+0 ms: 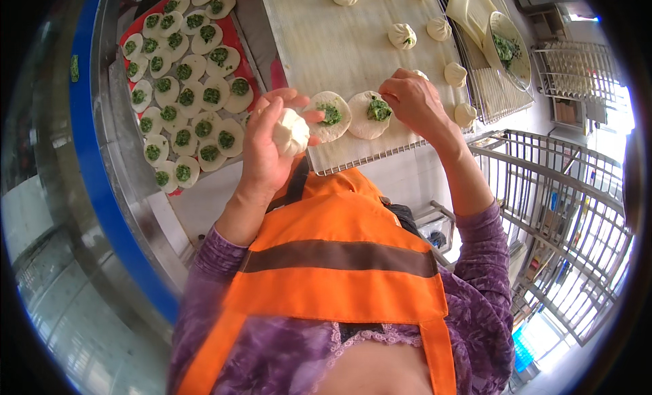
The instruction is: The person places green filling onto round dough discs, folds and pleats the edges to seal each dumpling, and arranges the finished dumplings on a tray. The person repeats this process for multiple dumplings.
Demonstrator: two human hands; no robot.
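My left hand point(268, 135) cups a pleated white bun point(292, 133), its gathered folds facing the right. Just right of those fingers lies a flat dough round point(318, 130) with green chopped filling on it. A second filled dough round point(364, 124) sits beside it on the cloth-lined rack point(331, 54). My right hand point(415, 102) is bent over this second round's right side, fingertips drawn together near its filling point(379, 110). Whether anything is pinched between them is hidden. Another bun point(420, 75) shows only partly behind the right hand.
Several filled dough rounds point(186, 97) cover a red tray point(243, 51) at left. Pleated buns point(402, 36) stand along the rack's far and right parts. At right, a bowl point(519, 54) holds green filling. A metal rack cart point(555, 166) stands near my right elbow.
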